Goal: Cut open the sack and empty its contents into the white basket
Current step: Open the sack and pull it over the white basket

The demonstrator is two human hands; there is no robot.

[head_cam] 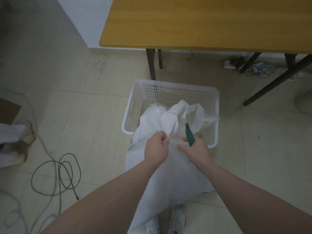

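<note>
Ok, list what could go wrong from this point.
1. The right hand grips a green cutter close to the left hand, which pinches the sack fabric; a slip could nick the fingers.
2. The sack's mouth lies over the white basket's near rim, so contents might spill onto the floor.
3. The black cable looped on the floor nearby could trip a step.

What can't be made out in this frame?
- Contents of the sack: hidden by its own fabric.
- Cutter blade: too dark and small to tell whether it's extended.
- Floor of the white basket: covered by the sack's mouth.
- Person at left: cut off by the frame edge.
</note>
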